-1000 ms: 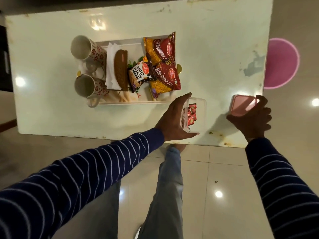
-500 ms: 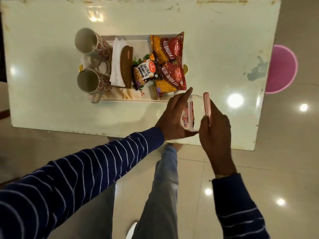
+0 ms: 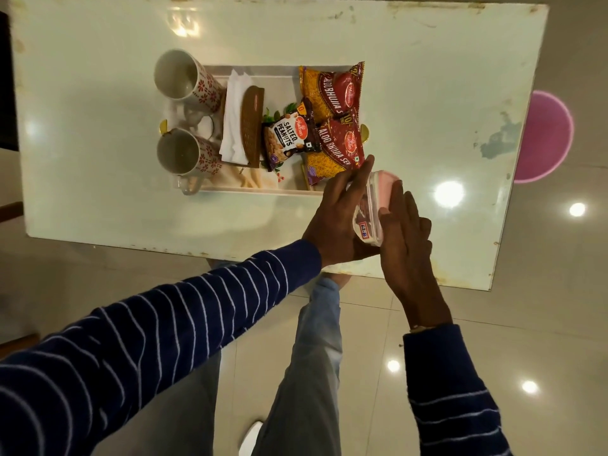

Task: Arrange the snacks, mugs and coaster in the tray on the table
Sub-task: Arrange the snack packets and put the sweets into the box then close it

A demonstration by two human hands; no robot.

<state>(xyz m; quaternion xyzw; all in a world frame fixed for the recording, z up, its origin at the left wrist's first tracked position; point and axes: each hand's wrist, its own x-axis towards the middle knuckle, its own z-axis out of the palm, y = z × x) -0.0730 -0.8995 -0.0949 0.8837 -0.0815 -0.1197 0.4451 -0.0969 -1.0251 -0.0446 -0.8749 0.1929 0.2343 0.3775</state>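
A white tray (image 3: 256, 189) on the table holds two white mugs with red flowers (image 3: 184, 77) (image 3: 182, 156), white napkins (image 3: 232, 126), a brown woven coaster (image 3: 252, 123), a salted peanuts packet (image 3: 289, 136) and two red-and-yellow bhujia packets (image 3: 332, 90) (image 3: 340, 148). Just right of the tray's near corner, my left hand (image 3: 335, 218) grips a clear snack box (image 3: 366, 225) tipped on its side. My right hand (image 3: 408, 245) presses flat against the box's pink lid (image 3: 383, 189).
The pale table (image 3: 427, 93) has worn, stained edges; its near edge runs under my wrists. A round pink object (image 3: 546, 136) lies on the tiled floor past the table's right end. My legs stand below the near edge.
My right hand carried the pink lid from the table's right edge over to the box. The lid now sits against the tilted box, my right palm flat on it.
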